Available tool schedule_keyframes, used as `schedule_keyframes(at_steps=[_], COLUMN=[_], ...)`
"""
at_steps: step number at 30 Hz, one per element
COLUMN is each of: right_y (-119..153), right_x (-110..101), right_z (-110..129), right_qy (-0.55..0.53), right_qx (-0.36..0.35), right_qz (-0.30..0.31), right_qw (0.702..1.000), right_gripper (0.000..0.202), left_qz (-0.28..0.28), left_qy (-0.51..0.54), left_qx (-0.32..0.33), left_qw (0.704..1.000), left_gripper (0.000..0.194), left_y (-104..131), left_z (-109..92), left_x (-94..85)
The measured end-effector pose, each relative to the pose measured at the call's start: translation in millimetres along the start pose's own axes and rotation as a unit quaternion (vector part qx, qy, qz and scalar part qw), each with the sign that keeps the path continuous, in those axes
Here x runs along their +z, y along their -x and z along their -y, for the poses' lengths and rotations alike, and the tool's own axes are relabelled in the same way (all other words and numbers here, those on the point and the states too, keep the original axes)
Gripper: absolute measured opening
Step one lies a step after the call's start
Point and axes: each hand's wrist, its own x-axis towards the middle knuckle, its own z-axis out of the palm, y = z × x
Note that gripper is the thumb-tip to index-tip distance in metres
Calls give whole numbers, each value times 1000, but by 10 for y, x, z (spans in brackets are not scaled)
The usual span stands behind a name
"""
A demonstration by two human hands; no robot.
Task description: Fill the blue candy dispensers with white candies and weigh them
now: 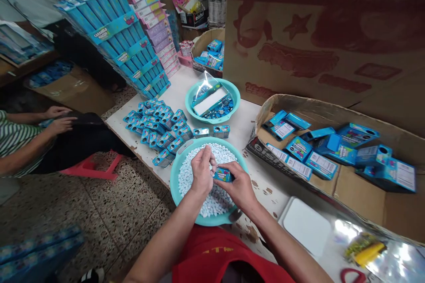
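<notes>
Over a turquoise basin (175, 185) filled with small white candies (212, 203), both of my hands work close together. My left hand (201, 171) is closed round a few candies, some showing at its fingers. In my right hand (241, 185) is a small blue candy box (223, 174), gripped between thumb and fingers, its end against my left hand. Just beyond the basin's rim stand two similar blue boxes (221, 131). To their left, many more blue boxes (159, 126) are crowded together on the white table (184, 70).
A second turquoise basin (237, 97) holds blue pieces and a clear-wrapped pack. On the right lies a cardboard tray (358, 194) of blue boxes, near a white scale-like slab (305, 225) and red-handled scissors (352, 275). Tall blue display stacks (122, 40) rise at left; a seated person (20, 141) is beside them.
</notes>
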Motion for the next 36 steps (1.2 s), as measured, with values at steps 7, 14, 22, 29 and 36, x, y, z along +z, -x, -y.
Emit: schedule_keyframes(at_steps=[7,14,22,29,36], right_y=[13,302,1521,1652,-28], right_x=[33,-357,-1334,-1631,-2512], right_z=[-105,-152,-878,-1102,-1178], right_qy=[-90,-164,47,207,450], right_qx=[24,92,218,151,71], right_qz=[-45,-79,-348,-375,-184], right_qw=[995,979,911,891,871], right_gripper=[39,43,43,45,29], left_qz=[23,-33,176,145,111], left_qy=[26,-99,-724,-797,-813], left_qx=[3,73,157,229,233], left_qw=[999,992,649,541,523], left_gripper=[43,42,61,48,35], left_y=[25,-184,-139,-153,-406], left_z=[-125,-107,779,838,863], left_x=[52,-308,-750,-625,-516])
